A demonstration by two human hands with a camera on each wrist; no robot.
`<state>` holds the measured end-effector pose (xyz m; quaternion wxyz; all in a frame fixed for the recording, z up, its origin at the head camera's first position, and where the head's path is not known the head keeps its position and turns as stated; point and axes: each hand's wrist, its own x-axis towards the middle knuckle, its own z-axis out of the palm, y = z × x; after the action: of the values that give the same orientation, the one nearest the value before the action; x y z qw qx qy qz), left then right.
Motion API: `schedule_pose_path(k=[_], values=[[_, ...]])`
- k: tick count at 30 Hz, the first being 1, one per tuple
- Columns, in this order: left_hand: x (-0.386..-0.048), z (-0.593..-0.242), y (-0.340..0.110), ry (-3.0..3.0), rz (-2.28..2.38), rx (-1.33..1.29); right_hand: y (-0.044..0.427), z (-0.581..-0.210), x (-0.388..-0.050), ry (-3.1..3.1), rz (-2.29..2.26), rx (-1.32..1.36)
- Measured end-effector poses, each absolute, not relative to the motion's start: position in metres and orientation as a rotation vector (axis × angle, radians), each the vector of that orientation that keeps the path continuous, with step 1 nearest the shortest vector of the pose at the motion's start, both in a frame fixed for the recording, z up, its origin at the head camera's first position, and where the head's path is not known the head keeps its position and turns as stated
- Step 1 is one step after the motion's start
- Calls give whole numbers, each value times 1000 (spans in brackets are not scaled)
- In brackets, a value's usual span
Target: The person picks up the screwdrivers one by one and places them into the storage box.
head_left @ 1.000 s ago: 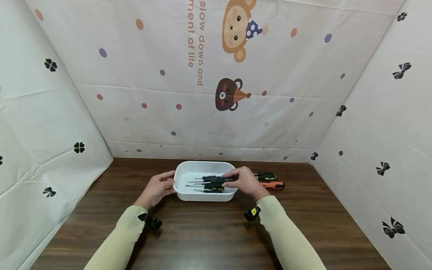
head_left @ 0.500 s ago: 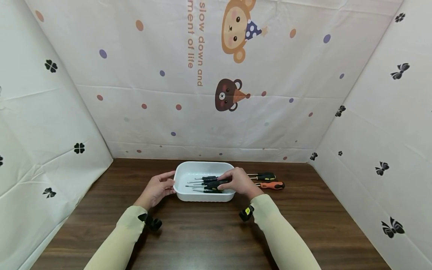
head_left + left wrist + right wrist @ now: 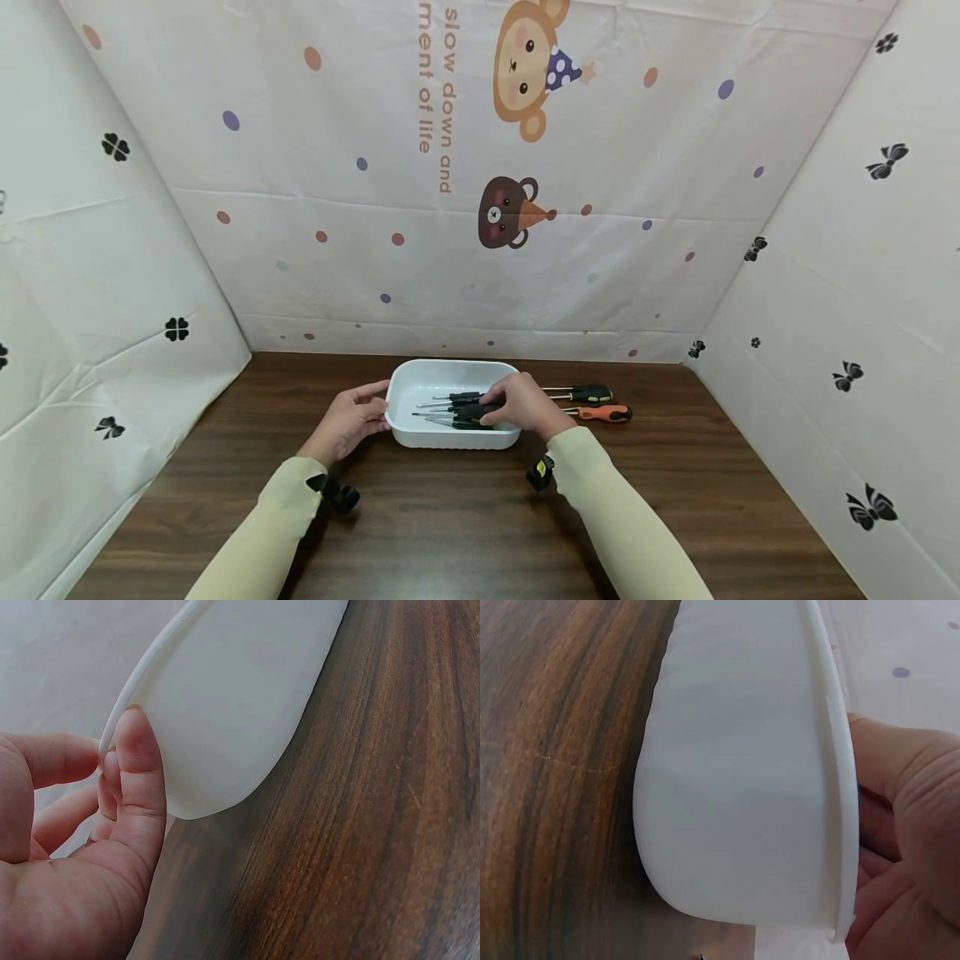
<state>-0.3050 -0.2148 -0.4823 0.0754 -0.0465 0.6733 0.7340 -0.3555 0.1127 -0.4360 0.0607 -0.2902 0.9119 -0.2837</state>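
A white rectangular plastic tray stands on the table, with several black-handled screwdrivers lying in it, shafts to the left. My left hand pinches the tray's left end; in the left wrist view, thumb and fingers meet at the rim. My right hand reaches over the tray's right end. Its thumb and fingers grip the dark handle of a screwdriver low among the others. In the right wrist view the tray wall hides the fingertips and that screwdriver.
Right of the tray, a black-and-yellow screwdriver and an orange-handled screwdriver lie on the brown wood-grain table. A printed white cloth rises behind the table, with more cloth at both sides.
My right hand has moved left and slightly down with the screwdriver, deeper into the tray. More of the two screwdrivers on the table shows. The left hand has stayed at the rim.
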Motion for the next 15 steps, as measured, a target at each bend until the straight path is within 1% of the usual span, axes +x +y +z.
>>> schedule_pose_path(k=[4, 15], values=[[-304, -483, -215, 2019, 2198, -147, 106, -435, -356, 2778, -771, -903], [-305, -483, -214, 2036, 2181, -168, 96, -432, -356, 2795, -603, -842]])
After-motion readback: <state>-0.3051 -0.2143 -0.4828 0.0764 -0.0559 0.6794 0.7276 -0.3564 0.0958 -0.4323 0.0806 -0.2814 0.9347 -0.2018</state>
